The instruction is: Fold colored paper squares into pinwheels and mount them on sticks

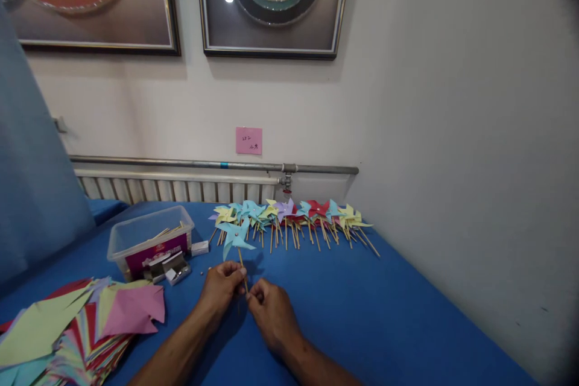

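Note:
A light-blue paper pinwheel (236,236) on a thin wooden stick stands upright between my hands above the blue table (362,313). My left hand (222,284) pinches the stick partway down, below the paper vanes. Close beside it, the closed fingers of my right hand (270,309) grip the stick's lower end. A pin head shows at the centre of the vanes. Just beyond lies a long row of finished-looking pinwheels (284,210) in blue, yellow, purple and red, their sticks pointing towards me.
A clear plastic tub (118,247) with wooden sticks stands at the left. Before it sit an opened small box (176,268) of shiny bits and a white box (199,248). Cut coloured paper (136,309) is piled front left. A wall bounds the right side; a radiator (181,188) runs behind.

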The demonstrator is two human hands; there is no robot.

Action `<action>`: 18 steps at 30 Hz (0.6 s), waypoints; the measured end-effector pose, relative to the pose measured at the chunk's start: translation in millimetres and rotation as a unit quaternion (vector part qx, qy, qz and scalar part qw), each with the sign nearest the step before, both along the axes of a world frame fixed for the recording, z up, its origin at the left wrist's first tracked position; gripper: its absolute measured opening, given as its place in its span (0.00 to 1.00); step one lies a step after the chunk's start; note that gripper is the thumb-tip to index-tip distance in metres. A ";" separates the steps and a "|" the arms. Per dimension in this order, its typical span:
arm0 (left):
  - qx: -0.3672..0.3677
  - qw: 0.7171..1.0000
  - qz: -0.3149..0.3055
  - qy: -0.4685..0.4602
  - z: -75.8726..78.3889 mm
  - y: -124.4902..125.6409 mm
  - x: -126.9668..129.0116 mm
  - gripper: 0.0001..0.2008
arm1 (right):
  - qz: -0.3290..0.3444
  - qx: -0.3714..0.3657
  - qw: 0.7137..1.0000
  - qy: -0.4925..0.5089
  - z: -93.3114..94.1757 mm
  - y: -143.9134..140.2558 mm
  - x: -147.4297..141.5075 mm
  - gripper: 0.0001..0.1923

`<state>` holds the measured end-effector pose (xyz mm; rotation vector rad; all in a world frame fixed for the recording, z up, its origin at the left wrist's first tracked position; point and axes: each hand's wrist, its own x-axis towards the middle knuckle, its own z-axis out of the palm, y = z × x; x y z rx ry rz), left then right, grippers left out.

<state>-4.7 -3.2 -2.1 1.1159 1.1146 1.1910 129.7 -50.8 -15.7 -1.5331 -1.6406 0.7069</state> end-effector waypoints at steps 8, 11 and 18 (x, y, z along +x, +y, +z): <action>-0.007 0.996 -0.002 0.086 -4.2 0.1 0.8 0.21 | -0.092 0.010 0.994 -0.056 7.2 30.2 54.2 0.08; -0.004 0.994 -0.018 0.105 -3.0 -1.4 1.5 0.22 | -0.168 0.001 0.978 -0.127 21.7 46.7 115.9 0.10; 0.002 0.988 -0.060 0.145 -9.0 -2.6 6.0 0.19 | -0.329 -0.069 0.906 -0.257 61.9 57.4 257.2 0.15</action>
